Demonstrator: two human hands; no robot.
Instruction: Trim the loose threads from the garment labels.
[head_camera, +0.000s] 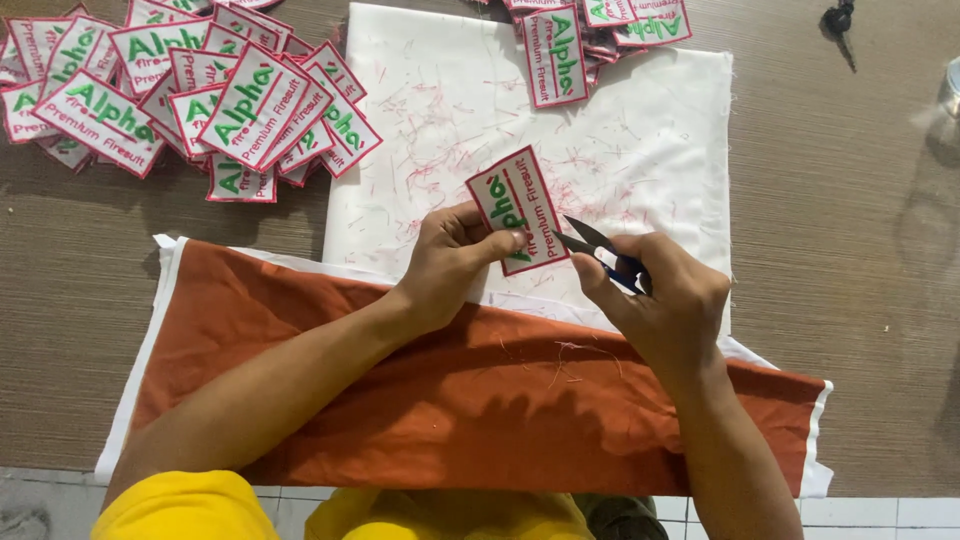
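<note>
My left hand (448, 262) pinches a rectangular white embroidered patch (516, 208) with a red border and green lettering, held tilted above a white cloth (640, 130). My right hand (655, 295) grips small thread snips (592, 246) with dark blades and a blue handle. The blade tips touch the patch's lower right edge. Red thread trimmings lie scattered across the white cloth.
A big heap of like patches (190, 90) lies at the upper left, a smaller pile (590, 35) at the top centre. An orange-brown cloth (450, 400) with white edges covers the table's near side. A dark small object (838, 18) and a clear jar (950, 88) sit at the upper right.
</note>
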